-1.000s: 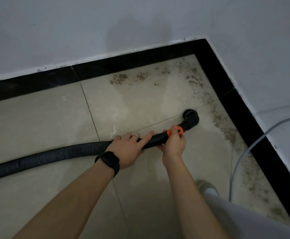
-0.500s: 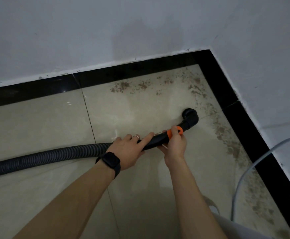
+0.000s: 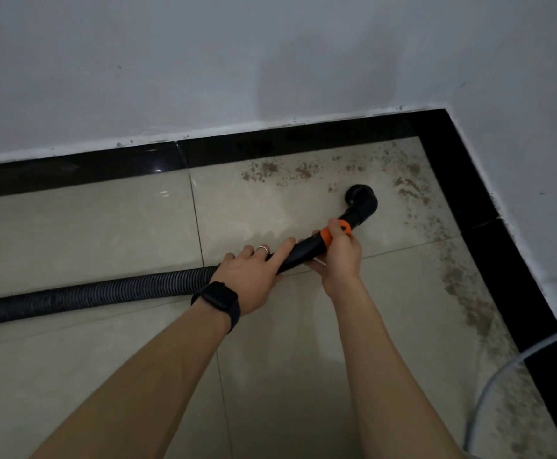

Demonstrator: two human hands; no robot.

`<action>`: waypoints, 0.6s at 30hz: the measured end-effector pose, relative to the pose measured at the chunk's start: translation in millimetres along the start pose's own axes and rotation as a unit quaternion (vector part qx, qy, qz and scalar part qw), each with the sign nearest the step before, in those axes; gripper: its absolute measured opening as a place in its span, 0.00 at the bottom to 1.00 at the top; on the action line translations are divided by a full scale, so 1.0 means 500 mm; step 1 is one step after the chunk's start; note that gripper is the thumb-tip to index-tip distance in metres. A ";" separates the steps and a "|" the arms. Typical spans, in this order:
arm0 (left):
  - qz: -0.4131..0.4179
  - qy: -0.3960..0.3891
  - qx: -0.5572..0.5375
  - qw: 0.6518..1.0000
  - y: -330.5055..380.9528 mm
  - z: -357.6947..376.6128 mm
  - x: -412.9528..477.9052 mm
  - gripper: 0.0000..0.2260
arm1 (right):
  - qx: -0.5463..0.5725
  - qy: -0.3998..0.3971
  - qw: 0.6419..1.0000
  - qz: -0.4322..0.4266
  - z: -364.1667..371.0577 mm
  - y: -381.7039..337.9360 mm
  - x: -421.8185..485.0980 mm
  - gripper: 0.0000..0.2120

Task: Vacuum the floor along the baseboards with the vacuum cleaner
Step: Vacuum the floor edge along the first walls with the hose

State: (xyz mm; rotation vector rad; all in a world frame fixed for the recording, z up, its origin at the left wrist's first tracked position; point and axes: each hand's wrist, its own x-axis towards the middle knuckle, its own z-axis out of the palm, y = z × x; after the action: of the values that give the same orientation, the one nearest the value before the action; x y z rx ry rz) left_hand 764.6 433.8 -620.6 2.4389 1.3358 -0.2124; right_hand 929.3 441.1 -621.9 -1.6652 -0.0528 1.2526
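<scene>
A black ribbed vacuum hose (image 3: pixel 91 293) runs in from the left across the beige floor tiles. It ends in a rigid black tube with an orange ring (image 3: pixel 331 234) and a bent round nozzle (image 3: pixel 361 199) resting on the floor near the corner. My left hand (image 3: pixel 254 276), with a black watch and a ring, grips the tube where the ribbing ends. My right hand (image 3: pixel 340 256) grips the tube at the orange ring. Brown dirt (image 3: pixel 263 170) lies along the back black baseboard (image 3: pixel 303 140), and more dirt (image 3: pixel 459 276) along the right baseboard (image 3: pixel 502 260).
White walls meet in a corner at the upper right. A thin grey cable (image 3: pixel 508 362) curves over the right baseboard and down onto the floor at the lower right. Tile joints cross the floor under my arms.
The nozzle and both hands have moved a little toward the back baseboard, closer to the corner dirt. My view has tilted up, and my foot and trouser leg have left the frame.
</scene>
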 end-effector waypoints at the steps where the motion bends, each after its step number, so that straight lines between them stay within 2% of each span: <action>1: -0.010 0.004 0.000 1.000 -0.001 -0.001 -0.002 0.29 | -0.006 -0.007 1.000 0.000 0.007 -0.002 0.003 0.12; 4: -0.036 0.010 -0.001 0.999 -0.020 0.002 -0.021 0.29 | -0.018 -0.030 0.999 0.001 0.037 0.009 -0.001 0.10; 12: -0.099 0.018 0.019 0.995 -0.107 0.014 -0.119 0.30 | -0.044 -0.098 0.994 0.014 0.123 0.087 -0.042 0.15; 18: -0.170 0.021 -0.008 0.985 -0.140 0.013 -0.194 0.30 | -0.073 -0.149 0.986 0.034 0.184 0.118 -0.090 0.14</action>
State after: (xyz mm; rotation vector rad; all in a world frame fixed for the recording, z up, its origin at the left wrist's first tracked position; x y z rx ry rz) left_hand 653.2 389.6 -614.1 2.1982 1.7599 -0.2337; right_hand 811.3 449.1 -628.6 -1.5999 -0.2767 1.5740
